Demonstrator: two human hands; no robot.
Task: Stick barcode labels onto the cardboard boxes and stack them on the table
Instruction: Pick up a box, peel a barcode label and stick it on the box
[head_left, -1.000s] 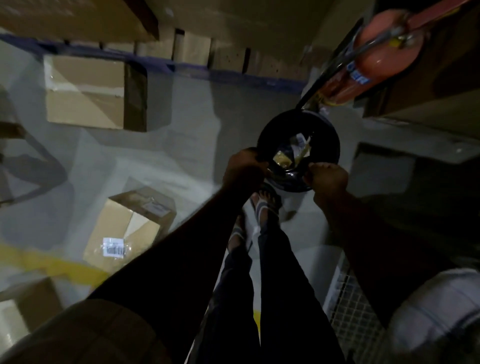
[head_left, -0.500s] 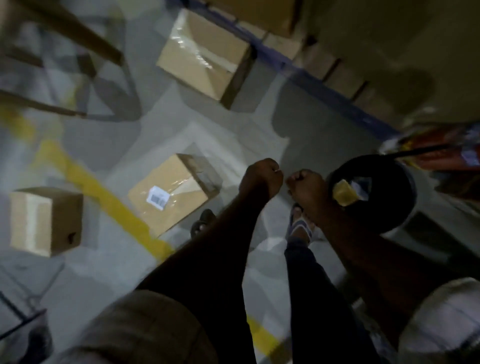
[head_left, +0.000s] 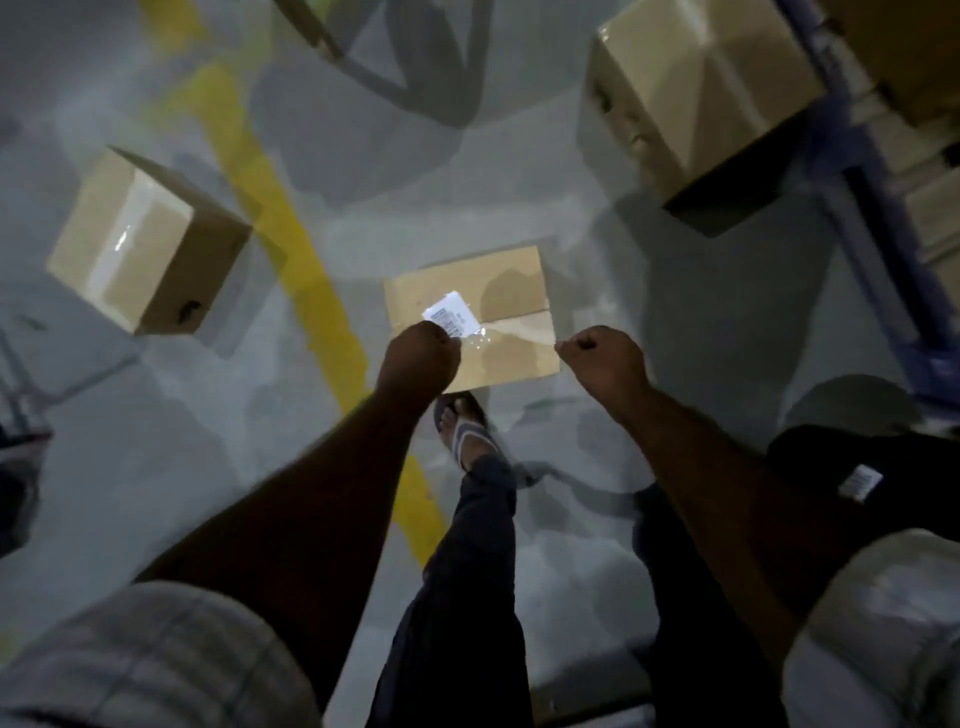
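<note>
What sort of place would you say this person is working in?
Most likely a warehouse or stockroom: taped cardboard boxes lie on a grey floor, a yellow line is painted across it, and blue racking on the right seems to hold more cartons.

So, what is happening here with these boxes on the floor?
A person stands over a cardboard box on the floor; it already carries a barcode label on top. The left hand and right hand hover above it with fingers curled; whether they pinch anything is too dark to tell. A second box to the left and a third box at the upper right show no label on the faces in view. None is stacked yet.
</note>
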